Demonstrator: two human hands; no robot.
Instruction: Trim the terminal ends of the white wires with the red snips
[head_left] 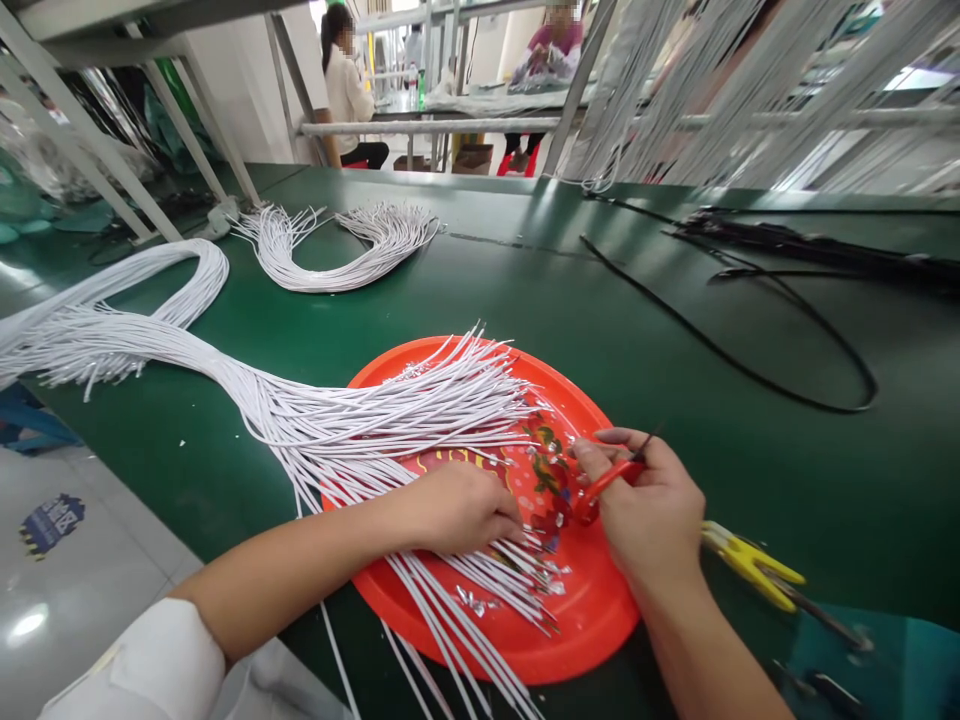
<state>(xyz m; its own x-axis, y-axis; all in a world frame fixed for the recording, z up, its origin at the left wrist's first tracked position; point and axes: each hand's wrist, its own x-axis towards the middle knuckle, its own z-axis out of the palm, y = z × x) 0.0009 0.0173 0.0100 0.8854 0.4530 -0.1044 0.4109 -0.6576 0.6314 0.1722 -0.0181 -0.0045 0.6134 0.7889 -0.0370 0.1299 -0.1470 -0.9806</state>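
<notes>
A thick bundle of white cables (322, 410) runs from the left across the table and fans out over a round red tray (592, 640). My left hand (472, 505) rests over the tray with its fingers curled down on some of the cable ends. In my right hand (649, 500), at the tray's right side, is a pair of red-handled scissors (600, 490); a dark tip sticks out past the fingers. Small silvery scraps (476, 600) lie on the tray among the cable ends. My left fingertips are partly hidden.
Another curved white cable bundle (337, 275) lies farther back on the green table (517, 285). Black cables (795, 385) stretch along the right. A yellow-handled tool (754, 565) lies right of my right hand. Metal frames stand behind, and two people (345, 90) sit beyond.
</notes>
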